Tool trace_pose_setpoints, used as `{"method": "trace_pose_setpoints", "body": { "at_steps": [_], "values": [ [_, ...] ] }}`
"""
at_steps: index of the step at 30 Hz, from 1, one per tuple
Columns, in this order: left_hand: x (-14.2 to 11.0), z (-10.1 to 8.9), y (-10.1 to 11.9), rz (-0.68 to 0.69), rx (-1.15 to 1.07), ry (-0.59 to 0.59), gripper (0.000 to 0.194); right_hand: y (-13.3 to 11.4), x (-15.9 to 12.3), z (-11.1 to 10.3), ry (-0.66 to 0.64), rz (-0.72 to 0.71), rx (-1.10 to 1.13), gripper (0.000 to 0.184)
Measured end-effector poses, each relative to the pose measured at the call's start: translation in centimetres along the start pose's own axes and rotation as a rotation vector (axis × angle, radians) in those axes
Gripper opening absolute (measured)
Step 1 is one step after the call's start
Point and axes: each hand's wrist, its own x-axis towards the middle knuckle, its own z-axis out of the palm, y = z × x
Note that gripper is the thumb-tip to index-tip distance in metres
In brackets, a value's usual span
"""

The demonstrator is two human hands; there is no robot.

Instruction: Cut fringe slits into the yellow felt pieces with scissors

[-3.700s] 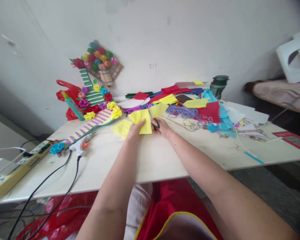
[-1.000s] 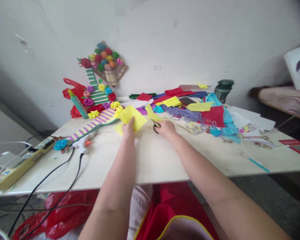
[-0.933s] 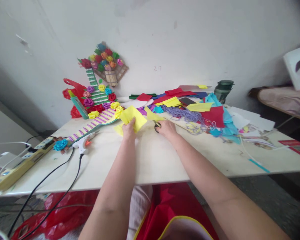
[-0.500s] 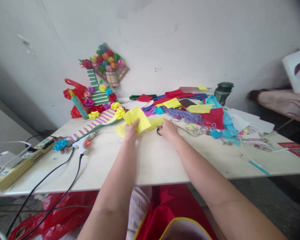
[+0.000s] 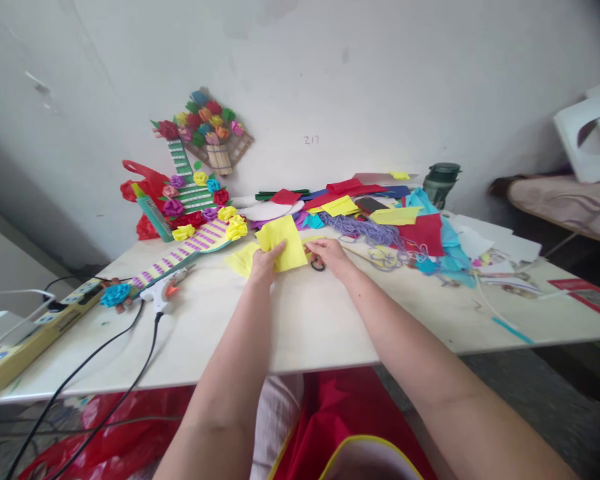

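Observation:
My left hand (image 5: pixel 265 261) pinches a squarish piece of yellow crepe paper (image 5: pixel 286 241) between thumb and fingers, holding it raised over the table. More yellow paper (image 5: pixel 243 260) spreads out on the left of that hand. Close by on the right, my right hand (image 5: pixel 329 255) is closed around scissors, whose black handle loop (image 5: pixel 318 265) hangs below the fingers. The blades are hidden. A narrow yellow paper strip (image 5: pixel 313 239) shows just beyond the right fingertips; whether they touch it I cannot tell.
A white hot glue gun (image 5: pixel 157 291) lies left, its black cord crossing the table edge near a power strip (image 5: pixel 40 327). Behind the hands are purple yarn (image 5: pixel 363 229) and coloured paper. A dark green bottle (image 5: pixel 441 185) and flower-decorated guitar craft (image 5: pixel 185 247) stand farther back.
The yellow paper was cut; a separated piece came away on the scissors' side and now lies lower behind the paper. Both hands have since moved closer together.

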Motion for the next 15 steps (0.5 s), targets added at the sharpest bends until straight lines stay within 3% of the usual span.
{"method": "trace_pose_setpoints", "body": {
  "at_steps": [15],
  "values": [
    [0.05, 0.03, -0.25, -0.021, 0.027, -0.028, 0.041, 0.86, 0.31, 0.12, -0.029, 0.003, 0.0, 0.016]
  ]
}}
